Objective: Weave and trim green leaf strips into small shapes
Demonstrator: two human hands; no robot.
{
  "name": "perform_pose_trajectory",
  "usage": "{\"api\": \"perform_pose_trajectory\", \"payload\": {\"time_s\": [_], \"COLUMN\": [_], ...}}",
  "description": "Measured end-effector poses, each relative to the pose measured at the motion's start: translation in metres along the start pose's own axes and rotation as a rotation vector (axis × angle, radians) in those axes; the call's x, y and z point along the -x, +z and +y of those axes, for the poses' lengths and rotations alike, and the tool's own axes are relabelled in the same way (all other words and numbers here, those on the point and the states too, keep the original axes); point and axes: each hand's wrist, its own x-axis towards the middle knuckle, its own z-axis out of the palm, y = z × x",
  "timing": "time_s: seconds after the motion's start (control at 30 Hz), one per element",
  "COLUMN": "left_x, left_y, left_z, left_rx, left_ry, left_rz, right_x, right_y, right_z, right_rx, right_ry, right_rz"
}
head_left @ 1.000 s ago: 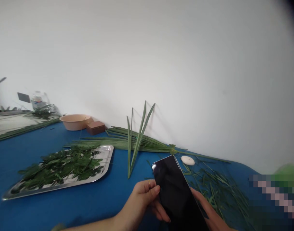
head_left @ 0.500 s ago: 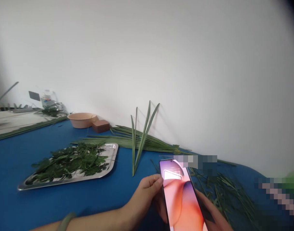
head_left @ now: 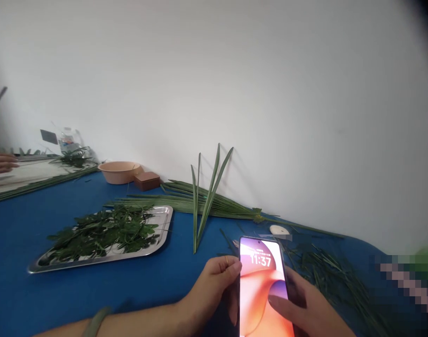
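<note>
A smartphone [head_left: 261, 281] with a lit pink and orange screen showing a clock is held low in the middle of the view. My left hand [head_left: 214, 285] grips its left edge, with a ring on one finger and a green bangle on the wrist. My right hand [head_left: 307, 306] holds the right side, its thumb lying across the screen. Both hands hover over the blue tablecloth [head_left: 20, 220].
A steel tray [head_left: 163, 229] of dark green leaves lies to the left. Long palm fronds [head_left: 203, 201] rest against the white wall, with thin leaf strips [head_left: 333, 276] at right. A peach bowl [head_left: 119, 172], a brown box [head_left: 147, 180] and a small white disc [head_left: 279, 230] sit further back. Another person's hand [head_left: 1, 162] shows at far left.
The phone screen went from dark to lit and now shows the time. The phone turned more upright, and my right thumb moved onto the screen.
</note>
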Motion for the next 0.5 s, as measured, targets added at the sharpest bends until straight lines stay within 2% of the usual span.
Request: {"api": "perform_pose_trajectory", "payload": {"time_s": [0.17, 0.23, 0.33, 0.5], "left_x": [0.002, 0.002, 0.001, 0.0], "left_y": [0.002, 0.003, 0.004, 0.004], "left_z": [-0.001, 0.0, 0.002, 0.003], "left_rx": [-0.02, -0.005, 0.029, 0.04], "left_ry": [-0.062, -0.06, -0.014, 0.027], "left_rz": [-0.008, -0.001, -0.012, 0.028], "right_x": [-0.022, -0.022, -0.014, 0.0], "right_y": [-0.024, -0.033, -0.042, -0.047], "right_z": [-0.027, -0.035, -0.034, -0.013], "right_rx": [0.215, 0.219, 0.201, 0.13], "right_ry": [0.041, 0.024, 0.036, 0.097], "right_rz": [0.372, 0.441, 0.42, 0.303]}}
